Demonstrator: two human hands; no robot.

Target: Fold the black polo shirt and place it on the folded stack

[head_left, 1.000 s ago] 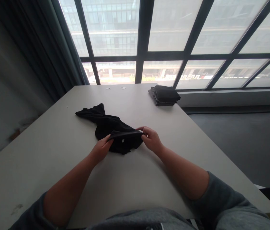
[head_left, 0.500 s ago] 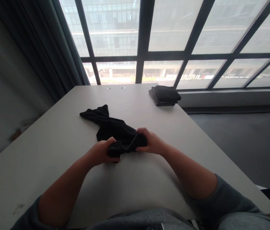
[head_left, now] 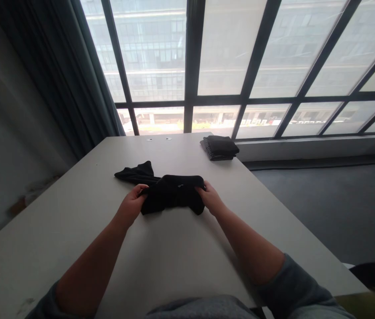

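Black garment (head_left: 174, 192), one: soft, plain dark fabric, unfolded and crumpled. Lies across the white table (head_left: 161, 261), at mid-surface. Held at both sides of its wider near part, between left hand (head_left: 133, 204) and right hand (head_left: 212, 198). Spread sideways between the two grips, with rounded upper edge, small pale mark near the middle, uneven lower edge and drooping corners. Narrower, wrinkled length trailing toward the far left, flat on the tabletop, ending in a flared tip. Exact garment type: cannot tell.
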